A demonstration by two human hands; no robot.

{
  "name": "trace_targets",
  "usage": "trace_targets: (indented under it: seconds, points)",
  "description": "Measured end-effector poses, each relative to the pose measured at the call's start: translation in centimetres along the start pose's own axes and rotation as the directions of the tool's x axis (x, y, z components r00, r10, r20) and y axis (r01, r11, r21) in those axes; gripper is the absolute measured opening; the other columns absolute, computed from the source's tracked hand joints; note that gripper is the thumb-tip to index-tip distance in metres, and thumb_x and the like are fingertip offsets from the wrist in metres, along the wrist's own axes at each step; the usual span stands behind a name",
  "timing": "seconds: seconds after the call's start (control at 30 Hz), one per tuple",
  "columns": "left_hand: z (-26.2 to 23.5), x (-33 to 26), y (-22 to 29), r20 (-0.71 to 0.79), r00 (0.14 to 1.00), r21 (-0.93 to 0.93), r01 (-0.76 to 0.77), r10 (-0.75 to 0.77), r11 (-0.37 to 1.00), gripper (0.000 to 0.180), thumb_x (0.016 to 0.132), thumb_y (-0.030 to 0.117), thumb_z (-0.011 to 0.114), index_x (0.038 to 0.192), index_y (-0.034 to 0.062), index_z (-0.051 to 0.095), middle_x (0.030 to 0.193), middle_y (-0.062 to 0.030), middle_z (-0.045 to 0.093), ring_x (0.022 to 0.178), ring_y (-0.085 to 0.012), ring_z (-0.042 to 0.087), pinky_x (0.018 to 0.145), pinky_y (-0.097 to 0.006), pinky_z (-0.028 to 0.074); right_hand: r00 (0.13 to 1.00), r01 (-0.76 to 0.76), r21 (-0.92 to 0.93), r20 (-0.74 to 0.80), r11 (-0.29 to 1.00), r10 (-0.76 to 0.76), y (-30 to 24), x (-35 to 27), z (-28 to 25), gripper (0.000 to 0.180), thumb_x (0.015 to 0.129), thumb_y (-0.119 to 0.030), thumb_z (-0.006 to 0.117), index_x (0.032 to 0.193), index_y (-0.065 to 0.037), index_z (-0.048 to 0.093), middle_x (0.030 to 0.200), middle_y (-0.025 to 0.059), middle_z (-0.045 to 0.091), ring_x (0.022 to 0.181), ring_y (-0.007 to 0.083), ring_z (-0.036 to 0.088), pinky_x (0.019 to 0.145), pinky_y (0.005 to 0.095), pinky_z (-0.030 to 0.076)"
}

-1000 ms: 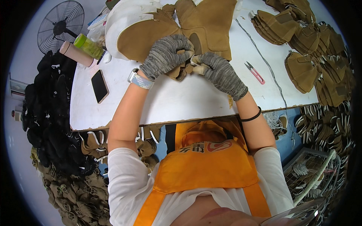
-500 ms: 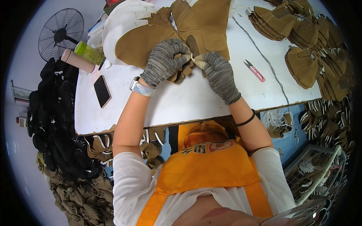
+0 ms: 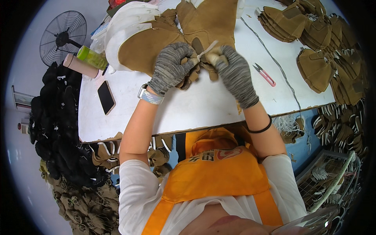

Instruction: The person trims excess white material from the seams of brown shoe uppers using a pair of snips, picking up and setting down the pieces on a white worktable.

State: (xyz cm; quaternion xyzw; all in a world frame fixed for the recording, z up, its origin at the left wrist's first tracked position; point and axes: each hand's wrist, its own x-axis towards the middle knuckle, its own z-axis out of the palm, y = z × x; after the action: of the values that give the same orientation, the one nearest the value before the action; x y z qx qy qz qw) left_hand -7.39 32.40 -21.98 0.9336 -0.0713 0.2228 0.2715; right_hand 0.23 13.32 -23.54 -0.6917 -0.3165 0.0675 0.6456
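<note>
While both gloved hands are pinching the small tan suede piece (image 3: pixel 194 67) near the middle of the bench (image 3: pixel 129 117), the grip should probably be staying tight so the pale strip (image 3: pixel 206 50) is pulling straight. The left hand (image 3: pixel 170 66) is closing around the piece; the right hand (image 3: pixel 232 72) is gripping the strip's end. Larger tan panels (image 3: pixel 156 43) are lying just behind, red snips (image 3: pixel 263 74) toward the right edge.

A single wide fisheye view looks steeply down from the person's head, upright and unmirrored, its straight lines bowing toward a dark round rim. The white bench (image 3: pixel 117 117) fills the upper half, its near edge crossing mid-frame, close below the lens. The person's orange apron (image 3: pixel 219 176) and chest fill the bottom, both forearms rising from there.
</note>
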Motion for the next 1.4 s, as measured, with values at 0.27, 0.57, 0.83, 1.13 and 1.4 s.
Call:
trace_targets:
  seconds: [0.27, 0.57, 0.83, 1.13, 1.4]
  points:
    - [0.3, -0.5, -0.1, -0.096, 0.994, -0.005, -0.047, 0.046, 0.999, 0.02, 0.079, 0.011, 0.071, 0.096, 0.0015, 0.067, 0.092, -0.0138, 0.065, 0.085, -0.0288, 0.062, 0.079, -0.037, 0.05, 0.934, 0.33, -0.466, 0.037, 0.821, -0.355, 1.3, -0.7, 2.3, 0.02, 0.086, -0.02, 0.066, 0.1, -0.006, 0.067, 0.089, 0.0127, 0.066, 0.08, 0.0285, 0.064, 0.073, 0.0368, 0.053]
    - [1.2, -0.3, 1.2, -0.162, 0.987, 0.207, 0.052, -0.019, 0.977, 0.02, 0.072, 0.012, 0.074, 0.088, 0.0026, 0.067, 0.087, -0.014, 0.064, 0.082, -0.0319, 0.06, 0.076, -0.04, 0.049, 0.895, 0.431, -0.274, 0.01, 0.86, -0.445, 3.1, -0.6, 2.2, 0.023, 0.08, -0.011, 0.075, 0.1, -0.005, 0.066, 0.091, 0.0104, 0.066, 0.082, 0.0232, 0.064, 0.074, 0.032, 0.053]
    - [0.8, -0.6, 0.9, -0.11, 0.992, 0.176, 0.078, -0.059, 0.981, 0.019, 0.078, 0.008, 0.069, 0.095, -0.0004, 0.067, 0.098, -0.0166, 0.063, 0.091, -0.0347, 0.059, 0.084, -0.041, 0.047, 0.993, -0.028, 0.215, 0.121, 0.976, 0.002, 2.0, -0.2, 2.0, 0.018, 0.087, -0.017, 0.07, 0.1, -0.004, 0.067, 0.087, 0.0048, 0.065, 0.079, 0.0128, 0.06, 0.073, 0.0262, 0.05]
    - [0.7, -0.3, 2.3, -0.136, 0.991, 0.286, 0.03, 0.009, 0.958, 0.017, 0.079, 0.01, 0.069, 0.093, 0.0015, 0.068, 0.093, -0.0156, 0.065, 0.089, -0.0347, 0.059, 0.085, -0.043, 0.046, 0.984, 0.01, 0.333, 0.166, 0.943, -0.068, 3.5, -0.8, 2.3, 0.022, 0.092, -0.017, 0.065, 0.109, -0.004, 0.065, 0.097, 0.0047, 0.066, 0.086, 0.0117, 0.061, 0.078, 0.0248, 0.05]
    - [3.5, -1.1, 1.7, -0.399, 0.916, 0.147, 0.034, 0.028, 0.988, 0.01, 0.079, 0.009, 0.066, 0.087, 0.0026, 0.064, 0.089, -0.0139, 0.061, 0.086, -0.0331, 0.056, 0.098, -0.044, 0.039, 0.991, 0.062, 0.274, 0.098, 0.96, -0.091, 3.2, -0.5, 1.9, 0.02, 0.09, -0.018, 0.065, 0.101, -0.001, 0.067, 0.092, 0.0108, 0.068, 0.082, 0.0181, 0.063, 0.077, 0.03, 0.052]
